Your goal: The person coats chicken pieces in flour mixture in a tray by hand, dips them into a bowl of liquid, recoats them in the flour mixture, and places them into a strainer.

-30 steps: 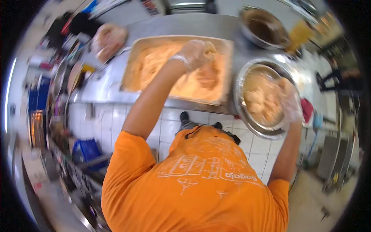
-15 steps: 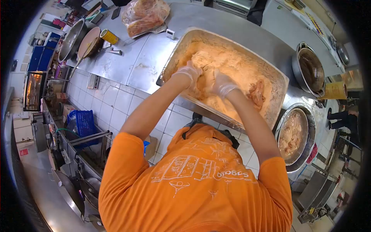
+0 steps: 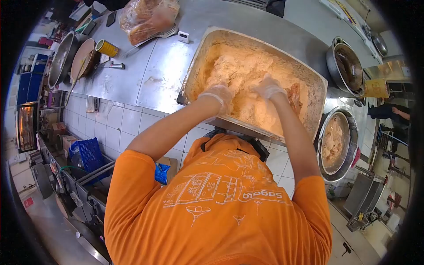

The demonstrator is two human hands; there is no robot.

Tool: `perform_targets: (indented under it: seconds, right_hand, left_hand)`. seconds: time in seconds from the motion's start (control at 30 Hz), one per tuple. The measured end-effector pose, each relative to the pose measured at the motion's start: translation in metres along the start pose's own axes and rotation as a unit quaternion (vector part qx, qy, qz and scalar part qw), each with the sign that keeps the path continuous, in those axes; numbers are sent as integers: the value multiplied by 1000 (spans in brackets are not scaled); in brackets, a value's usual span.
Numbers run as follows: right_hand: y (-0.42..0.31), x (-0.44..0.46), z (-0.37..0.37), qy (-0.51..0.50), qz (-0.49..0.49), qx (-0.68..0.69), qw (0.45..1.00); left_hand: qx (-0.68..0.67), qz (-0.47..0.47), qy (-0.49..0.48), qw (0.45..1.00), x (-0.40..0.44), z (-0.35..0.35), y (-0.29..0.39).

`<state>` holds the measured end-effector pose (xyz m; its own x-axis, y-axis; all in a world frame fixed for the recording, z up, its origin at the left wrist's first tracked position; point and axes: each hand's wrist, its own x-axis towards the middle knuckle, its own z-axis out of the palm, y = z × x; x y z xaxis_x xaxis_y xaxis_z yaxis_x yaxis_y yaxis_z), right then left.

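Note:
Both my hands wear clear plastic gloves and work inside a large metal tray point(image 3: 319, 110) of orange-tinted flour point(image 3: 245, 62). My left hand point(image 3: 218, 96) is low on the near left side, its fingertips hidden in the flour. My right hand point(image 3: 268, 87) lies over the middle right of the heap, fingers stretched forward, coated with flour, with nothing visible in them. Just right of it, a piece of raw meat point(image 3: 294, 99) sits partly coated at the tray's right side. Whether other pieces lie under the flour is hidden.
A metal bowl of wet raw meat point(image 3: 334, 141) stands right of the tray, with a dark-stained pot point(image 3: 349, 66) behind it. Bagged meat point(image 3: 149, 20), a small white timer point(image 3: 183, 36), a yellow can point(image 3: 107, 47) and pans point(image 3: 62, 59) occupy the left. Another person point(image 3: 388, 111) is at far right.
My hands have moved apart: the right went up and right across the flour, the left slightly down toward the near rim. The view has shifted a little.

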<state>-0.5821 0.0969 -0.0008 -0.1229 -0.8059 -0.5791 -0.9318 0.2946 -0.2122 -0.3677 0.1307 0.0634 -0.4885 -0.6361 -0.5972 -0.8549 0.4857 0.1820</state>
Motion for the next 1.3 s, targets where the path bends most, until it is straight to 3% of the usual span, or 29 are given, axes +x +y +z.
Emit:
perform_targets:
  seconds: [0.07,0.13,0.17,0.23,0.33,0.43,0.53,0.63,0.7,0.83,0.87,0.97,1.03,1.1,1.13,1.17,1.23,1.27,1.3]
  right_hand:
    - [1,26,9,2,3,-41,999]
    - [14,31,16,-7,-73,-45,996]
    - [18,34,14,-6,-112,-47,993]
    - [11,35,9,44,-110,-75,990]
    - [15,60,38,123,-68,-1,990]
    - [10,68,37,188,-89,30,978]
    - [1,64,17,241,-145,14,960]
    - [-13,92,11,182,-193,-125,956]
    - [-27,99,10,136,-204,-173,954]
    - [-34,95,6,67,-207,-141,966]
    - [-29,92,5,36,-212,-142,966]
    - [-10,79,14,107,-277,162,941]
    - [-34,52,-3,35,-141,256,956]
    - [-45,55,4,19,-168,14,986]
    - [-50,74,15,42,-250,-275,927]
    - [-52,89,19,61,-309,-539,781]
    - [-56,95,8,70,-271,-460,843]
    - [-58,94,5,70,-253,-419,869]
    - [-61,94,3,76,-264,-433,858]
  left_hand:
    - [10,1,-20,1000,1,-10,-3]
    - [41,-8,-45,998,17,5,-13]
    - [26,-23,-9,999,22,21,-17]
    - [0,-48,70,996,33,44,-26]
    - [22,-33,9,999,7,-10,-27]
    - [13,-89,66,994,39,24,-57]
    - [-75,-93,246,962,59,59,-60]
    - [-43,-154,188,969,27,6,-11]
    - [-25,-136,167,976,32,0,-9]
    - [75,-93,148,982,42,-2,-25]
    - [62,-100,183,976,50,2,-33]
    - [47,-110,278,953,59,4,-58]
    - [66,-98,315,942,45,-10,-64]
    - [39,-100,353,929,33,-22,-64]
    - [25,-100,375,922,30,-30,-62]
    - [-18,-108,378,919,25,-36,-57]
    - [-103,-126,383,909,16,-41,-50]
    - [-38,-115,308,944,24,-32,-58]
    - [26,-104,229,967,32,-23,-65]
